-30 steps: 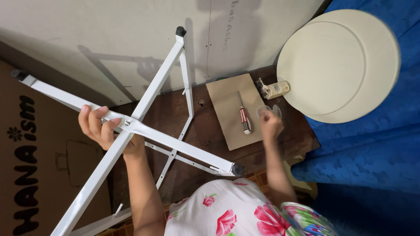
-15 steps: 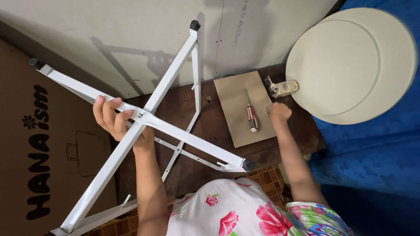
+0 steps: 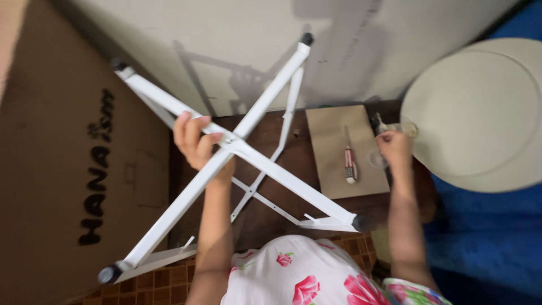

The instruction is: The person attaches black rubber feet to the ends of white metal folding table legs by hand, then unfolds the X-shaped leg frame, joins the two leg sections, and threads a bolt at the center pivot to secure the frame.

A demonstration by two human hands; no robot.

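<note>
My left hand (image 3: 193, 139) grips a white metal folding frame (image 3: 271, 169) at the point where its two crossed legs meet. The legs end in black caps and spread out over the floor. My right hand (image 3: 393, 148) rests at the right edge of a flat brown cardboard sheet (image 3: 330, 141), fingers curled down beside a small clear plastic bag (image 3: 377, 160); what it holds is hidden. A screwdriver (image 3: 350, 162) with a striped handle lies on the sheet, just left of that hand.
A round cream tabletop (image 3: 480, 113) leans at the right over blue fabric (image 3: 491, 226). A large brown cardboard box (image 3: 62, 169) stands on the left. A pale wall (image 3: 226, 45) runs along the top. Dark wood floor (image 3: 265, 214) and tiles lie below.
The view has shifted, so everything sits lower and further right. My right hand has moved from the sheet's middle to its right edge, near the plastic bag. My left hand keeps its hold on the frame.
</note>
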